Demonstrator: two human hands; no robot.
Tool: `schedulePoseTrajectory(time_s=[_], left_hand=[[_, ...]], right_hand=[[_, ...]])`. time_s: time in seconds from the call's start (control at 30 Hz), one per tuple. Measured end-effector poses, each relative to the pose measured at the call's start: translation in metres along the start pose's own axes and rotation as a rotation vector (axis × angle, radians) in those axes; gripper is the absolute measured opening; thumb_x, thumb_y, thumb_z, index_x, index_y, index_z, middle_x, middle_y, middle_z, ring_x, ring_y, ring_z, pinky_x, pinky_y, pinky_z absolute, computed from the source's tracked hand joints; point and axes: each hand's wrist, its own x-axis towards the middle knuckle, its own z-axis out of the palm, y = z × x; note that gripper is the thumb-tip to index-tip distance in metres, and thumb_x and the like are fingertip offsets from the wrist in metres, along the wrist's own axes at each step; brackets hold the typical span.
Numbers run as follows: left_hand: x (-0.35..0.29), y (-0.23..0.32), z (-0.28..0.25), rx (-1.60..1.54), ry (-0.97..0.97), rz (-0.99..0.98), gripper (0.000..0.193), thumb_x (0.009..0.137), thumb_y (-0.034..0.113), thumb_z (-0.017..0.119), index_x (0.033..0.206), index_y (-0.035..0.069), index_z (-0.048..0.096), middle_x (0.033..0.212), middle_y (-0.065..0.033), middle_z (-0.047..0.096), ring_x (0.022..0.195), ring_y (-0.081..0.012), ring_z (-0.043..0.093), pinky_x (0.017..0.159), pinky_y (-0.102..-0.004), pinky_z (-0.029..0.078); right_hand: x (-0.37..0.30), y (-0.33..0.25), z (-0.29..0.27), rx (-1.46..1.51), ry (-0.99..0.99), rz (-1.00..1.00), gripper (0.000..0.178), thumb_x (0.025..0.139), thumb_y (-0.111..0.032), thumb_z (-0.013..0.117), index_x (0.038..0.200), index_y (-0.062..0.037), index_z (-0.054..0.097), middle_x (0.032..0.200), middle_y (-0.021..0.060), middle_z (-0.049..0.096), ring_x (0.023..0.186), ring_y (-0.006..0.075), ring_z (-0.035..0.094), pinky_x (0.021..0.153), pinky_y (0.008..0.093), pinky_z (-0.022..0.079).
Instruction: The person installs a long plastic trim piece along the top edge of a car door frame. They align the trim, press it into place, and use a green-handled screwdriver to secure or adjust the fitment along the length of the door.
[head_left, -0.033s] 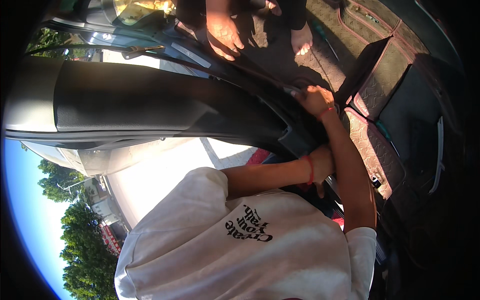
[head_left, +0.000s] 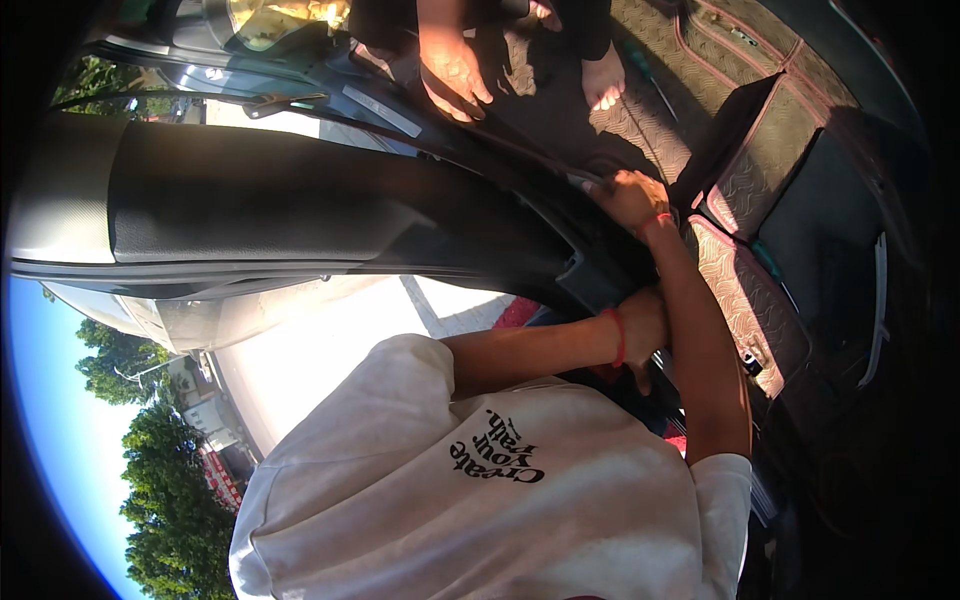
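Black panel (head_left: 330,200) (lettered shirt (head_left: 480,520) nearby)

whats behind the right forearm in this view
The left hand, a red wristband at its wrist, shows partly behind the right forearm. The rest of that hand, and anything it might grip there, is covered and cannot be seen.

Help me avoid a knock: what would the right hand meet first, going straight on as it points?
The right hand would probably meet the dark car trim at its fingertips first; it may be touching it, but depth is unclear.
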Motion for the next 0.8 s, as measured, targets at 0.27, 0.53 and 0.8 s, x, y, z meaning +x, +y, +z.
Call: schedulePoseTrajectory(time_s=[0.27,0.53,0.8], left_hand=[[-0.005,0.012,-0.015,0.123,-0.109,-0.12,0.098,0.048,0.068,0.089,0.125,0.009,0.074,0.133,-0.0125,0.066,0.126,-0.0385,0.052,0.109,-0.0455,0.042],[-0.005,0.024,-0.016,0.219,-0.248,-0.245,0.115,0.044,0.065,0.095,0.134,0.001,0.064,0.132,-0.0127,0.067,0.128,-0.0384,0.052,0.11,-0.0429,0.043],[-0.001,0.011,0.006,0.261,-0.19,-0.193,0.094,0.06,0.065,0.086,0.138,0.016,0.068,0.15,-0.0071,0.059,0.14,-0.0367,0.047,0.118,-0.0473,0.037]], right_hand=[[0.019,0.02,-0.002,0.301,-0.116,-0.001,0.067,0.093,-0.069,0.058,0.104,-0.0059,0.079,0.096,0.0201,0.075,0.097,0.0348,0.073,0.087,0.0467,0.053],[0.03,0.03,0.001,0.339,-0.168,-0.004,0.071,0.094,-0.07,0.057,0.113,-0.0039,0.076,0.1,0.0224,0.074,0.103,0.0337,0.072,0.091,0.0443,0.052],[-0.003,-0.021,-0.004,-0.01,-0.019,0.097,0.059,0.096,-0.057,0.058,0.121,-0.0071,0.075,0.117,0.0217,0.075,0.117,0.0354,0.07,0.102,0.0452,0.053]])
